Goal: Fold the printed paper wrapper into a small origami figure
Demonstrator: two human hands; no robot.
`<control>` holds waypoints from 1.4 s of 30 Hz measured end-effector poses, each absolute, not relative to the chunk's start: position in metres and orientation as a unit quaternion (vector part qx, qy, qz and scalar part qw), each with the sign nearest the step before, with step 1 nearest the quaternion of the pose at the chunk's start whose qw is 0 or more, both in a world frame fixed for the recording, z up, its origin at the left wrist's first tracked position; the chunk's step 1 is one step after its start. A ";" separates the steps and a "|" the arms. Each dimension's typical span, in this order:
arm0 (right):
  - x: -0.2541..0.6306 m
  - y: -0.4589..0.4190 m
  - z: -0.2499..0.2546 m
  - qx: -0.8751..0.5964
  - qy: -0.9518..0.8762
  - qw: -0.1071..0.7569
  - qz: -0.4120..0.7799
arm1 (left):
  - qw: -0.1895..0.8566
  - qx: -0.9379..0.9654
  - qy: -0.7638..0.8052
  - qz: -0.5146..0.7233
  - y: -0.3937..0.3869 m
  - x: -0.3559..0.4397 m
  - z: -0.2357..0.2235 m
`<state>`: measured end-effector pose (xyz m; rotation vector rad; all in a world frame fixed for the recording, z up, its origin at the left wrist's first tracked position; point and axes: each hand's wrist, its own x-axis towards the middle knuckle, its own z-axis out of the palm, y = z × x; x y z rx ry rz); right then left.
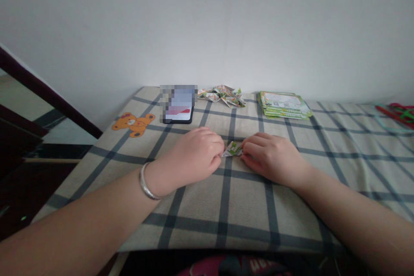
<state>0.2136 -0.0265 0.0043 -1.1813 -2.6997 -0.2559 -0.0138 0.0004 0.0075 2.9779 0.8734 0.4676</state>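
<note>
Between my two hands, just above or on the tablecloth, is a small folded piece of printed green and white paper (233, 149). My left hand (201, 155), with a silver bangle on its wrist, pinches the paper's left corner. On the opposite side, the curled fingers of my right hand (270, 155) hold its right end and hide part of it. Behind lies a pile of similar folded paper pieces (223, 95). To the right of that pile is a stack of flat green printed sheets (284, 105).
A phone (179, 110) with a lit screen lies at the back left. An orange bear figure (133, 123) is on the checked tablecloth (246, 215). Red and green stringy items (403, 114) rest at the far right. A white wall (207, 26) bounds the table's back.
</note>
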 end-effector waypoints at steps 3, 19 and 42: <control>0.210 -0.026 0.002 -0.403 -0.905 0.091 -0.097 | 0.009 0.948 0.274 0.160 0.002 -0.013 0.007; 0.203 -0.029 -0.001 -0.442 -0.881 0.105 -0.128 | 0.024 0.930 0.320 0.177 -0.005 -0.009 0.001; 0.197 -0.032 0.002 -0.491 -0.799 0.279 0.206 | 0.145 0.886 0.304 0.319 0.002 -0.005 -0.005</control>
